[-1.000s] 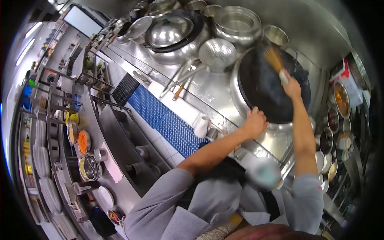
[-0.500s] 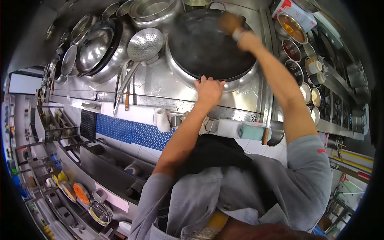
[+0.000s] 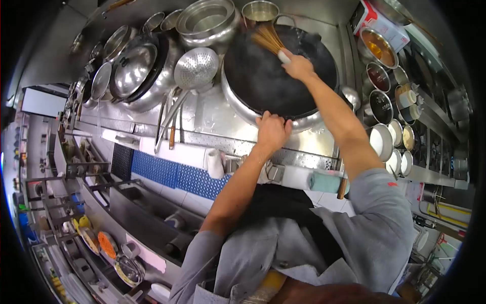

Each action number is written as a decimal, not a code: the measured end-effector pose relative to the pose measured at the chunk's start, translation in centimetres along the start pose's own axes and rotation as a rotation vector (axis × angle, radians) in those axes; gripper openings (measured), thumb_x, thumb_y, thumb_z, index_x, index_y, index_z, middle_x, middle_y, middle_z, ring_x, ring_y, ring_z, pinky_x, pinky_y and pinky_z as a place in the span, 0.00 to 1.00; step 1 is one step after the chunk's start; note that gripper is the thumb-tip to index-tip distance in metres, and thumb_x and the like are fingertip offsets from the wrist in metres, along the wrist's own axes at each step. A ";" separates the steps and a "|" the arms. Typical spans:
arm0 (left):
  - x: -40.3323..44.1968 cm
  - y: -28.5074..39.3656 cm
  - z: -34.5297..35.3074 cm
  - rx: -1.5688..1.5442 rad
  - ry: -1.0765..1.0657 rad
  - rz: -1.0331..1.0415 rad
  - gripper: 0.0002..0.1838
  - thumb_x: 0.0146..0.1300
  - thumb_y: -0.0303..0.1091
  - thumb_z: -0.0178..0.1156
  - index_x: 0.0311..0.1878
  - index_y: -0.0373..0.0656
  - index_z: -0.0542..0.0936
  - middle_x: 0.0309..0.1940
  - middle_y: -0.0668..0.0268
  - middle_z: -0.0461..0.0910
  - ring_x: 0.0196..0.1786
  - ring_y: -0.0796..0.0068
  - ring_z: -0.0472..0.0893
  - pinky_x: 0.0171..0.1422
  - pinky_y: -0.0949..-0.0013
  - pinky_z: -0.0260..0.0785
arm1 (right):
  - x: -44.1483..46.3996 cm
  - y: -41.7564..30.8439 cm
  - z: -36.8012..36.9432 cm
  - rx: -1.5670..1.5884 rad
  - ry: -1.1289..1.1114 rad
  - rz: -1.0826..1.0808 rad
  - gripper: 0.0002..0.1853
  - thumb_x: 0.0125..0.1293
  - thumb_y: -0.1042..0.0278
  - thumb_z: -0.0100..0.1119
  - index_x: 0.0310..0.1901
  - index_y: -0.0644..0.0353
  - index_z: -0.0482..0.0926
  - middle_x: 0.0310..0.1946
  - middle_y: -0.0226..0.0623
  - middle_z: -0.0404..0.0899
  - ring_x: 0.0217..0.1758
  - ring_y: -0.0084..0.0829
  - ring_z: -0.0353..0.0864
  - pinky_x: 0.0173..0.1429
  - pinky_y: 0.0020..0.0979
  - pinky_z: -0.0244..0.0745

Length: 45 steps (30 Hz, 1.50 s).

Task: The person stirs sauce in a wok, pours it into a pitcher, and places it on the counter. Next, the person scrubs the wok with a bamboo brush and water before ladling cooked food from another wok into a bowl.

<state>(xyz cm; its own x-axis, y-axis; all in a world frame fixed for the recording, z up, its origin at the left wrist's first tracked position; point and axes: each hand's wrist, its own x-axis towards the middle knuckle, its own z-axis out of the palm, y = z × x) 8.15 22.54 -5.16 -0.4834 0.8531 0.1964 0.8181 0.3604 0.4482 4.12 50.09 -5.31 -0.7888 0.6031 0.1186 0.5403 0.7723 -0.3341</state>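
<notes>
A large black wok [image 3: 268,86] rests in a shiny metal ring [image 3: 234,104] on the steel stove top. My left hand [image 3: 273,134] is closed on the wok's near edge, fingertips over the rim. In my right hand [image 3: 300,68] is a bamboo wok brush [image 3: 269,39], gripped at its white-wrapped end. The brush's splayed bristles are over the far left part of the wok, near the wall; whether they touch the metal is hard to tell. Faint haze shows inside the wok.
Left of the wok lies a perforated strainer [image 3: 196,68], with a stack of metal bowls [image 3: 206,19] behind it. A domed lid [image 3: 135,71] leans farther left. Seasoning containers [image 3: 378,76] line the right side. Folded towels [image 3: 324,181] lie along the front edge.
My right hand has carried the brush leftward across the wok, and its bristles are less blurred. My left hand stays at the near rim. The whole view has shifted slightly.
</notes>
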 end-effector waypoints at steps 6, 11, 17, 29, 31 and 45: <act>-3.2 -0.5 -4.6 -0.227 0.288 -0.004 0.10 0.63 0.30 0.65 0.47 0.44 0.81 0.52 0.58 0.77 0.59 0.51 0.70 0.60 0.47 0.62 | -8.3 -0.8 -14.0 0.392 -1.147 -0.162 0.40 0.67 0.57 0.70 0.80 0.34 0.65 0.59 0.41 0.82 0.43 0.34 0.87 0.34 0.36 0.86; -1.5 1.1 -4.8 -0.107 0.207 -0.048 0.08 0.67 0.37 0.64 0.44 0.45 0.84 0.50 0.60 0.79 0.59 0.52 0.72 0.61 0.47 0.63 | -1.3 11.7 -19.4 -0.413 -0.072 -0.065 0.32 0.67 0.57 0.64 0.73 0.47 0.74 0.47 0.49 0.88 0.51 0.49 0.89 0.56 0.48 0.83; -0.2 1.0 -0.4 -0.014 -0.058 -0.055 0.17 0.71 0.44 0.62 0.35 0.40 0.86 0.41 0.57 0.84 0.53 0.50 0.76 0.56 0.45 0.66 | -8.0 -1.8 -10.4 -0.068 -0.702 -0.041 0.34 0.61 0.58 0.71 0.70 0.43 0.75 0.48 0.47 0.88 0.39 0.42 0.90 0.31 0.39 0.86; -0.5 0.5 -0.9 -0.090 -0.116 -0.025 0.11 0.68 0.37 0.63 0.38 0.39 0.86 0.40 0.55 0.81 0.53 0.49 0.73 0.57 0.45 0.63 | -5.9 -6.2 -2.6 0.461 -0.585 -0.078 0.44 0.67 0.58 0.67 0.82 0.30 0.57 0.42 0.48 0.86 0.29 0.38 0.86 0.30 0.39 0.82; -1.7 0.7 -0.7 -0.118 0.124 0.022 0.09 0.67 0.35 0.63 0.43 0.40 0.84 0.46 0.55 0.79 0.55 0.48 0.72 0.59 0.45 0.63 | -8.7 -3.0 -6.8 0.504 -0.826 -0.367 0.45 0.66 0.61 0.67 0.82 0.29 0.57 0.40 0.43 0.85 0.26 0.32 0.83 0.27 0.36 0.81; -38.0 -16.8 -4.3 0.073 0.189 -0.945 0.12 0.66 0.34 0.62 0.49 0.38 0.82 0.50 0.44 0.81 0.57 0.43 0.77 0.63 0.46 0.70 | -34.5 10.4 -5.5 0.595 0.428 0.197 0.37 0.73 0.72 0.57 0.82 0.58 0.56 0.81 0.49 0.59 0.82 0.44 0.62 0.83 0.37 0.54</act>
<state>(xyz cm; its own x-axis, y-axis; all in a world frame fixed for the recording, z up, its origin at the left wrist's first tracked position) 11.47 -17.57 -16.41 -0.9890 0.1263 -0.0776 0.0799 0.8950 0.4388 38.58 38.38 -7.76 -0.4461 0.8372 0.3163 0.3149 0.4776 -0.8202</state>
